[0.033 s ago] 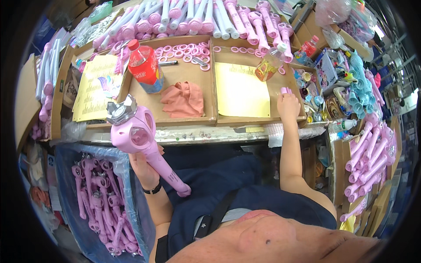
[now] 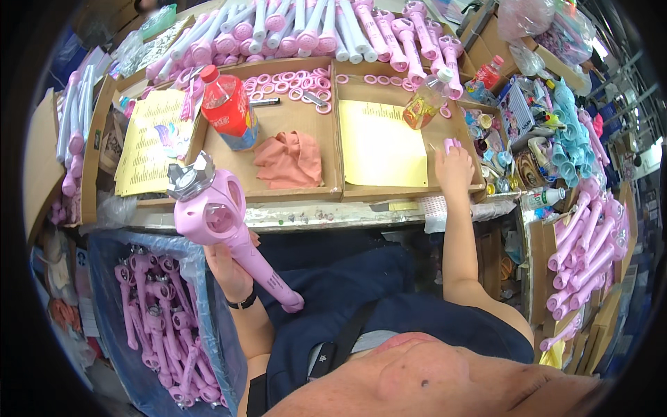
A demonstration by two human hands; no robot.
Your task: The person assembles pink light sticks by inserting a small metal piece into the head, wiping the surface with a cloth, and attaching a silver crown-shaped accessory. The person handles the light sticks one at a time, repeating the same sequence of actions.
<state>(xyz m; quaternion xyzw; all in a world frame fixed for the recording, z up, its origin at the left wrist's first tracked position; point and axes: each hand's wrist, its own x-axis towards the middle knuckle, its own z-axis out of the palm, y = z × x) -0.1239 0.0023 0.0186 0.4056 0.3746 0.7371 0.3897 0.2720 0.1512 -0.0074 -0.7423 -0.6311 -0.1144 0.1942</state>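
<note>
A pink toy wand [image 2: 251, 257] with a silver crown-shaped top [image 2: 192, 178] is held up at a slant in my left hand [image 2: 229, 270]. Its round head has oval openings, and its handle end reaches down over my dark blue clothing. My left fingers are partly hidden behind the wand. At the right end of the cardboard tray [image 2: 385, 192], my right hand [image 2: 455, 169] is closed around a small pink piece [image 2: 451, 144], of which only the end shows past the fingers. Beside that hand lies a yellow printed sheet [image 2: 383, 146].
A blue-lined bin [image 2: 229, 347] at the lower left holds several crowned wands. In the tray are a red-capped bottle [image 2: 229, 115], an orange cloth [image 2: 288, 160], pink rings [image 2: 281, 87] and a clear bottle [image 2: 424, 104]. Wand handles [image 2: 306, 28] are heaped behind; more wands [image 2: 587, 250] lie right.
</note>
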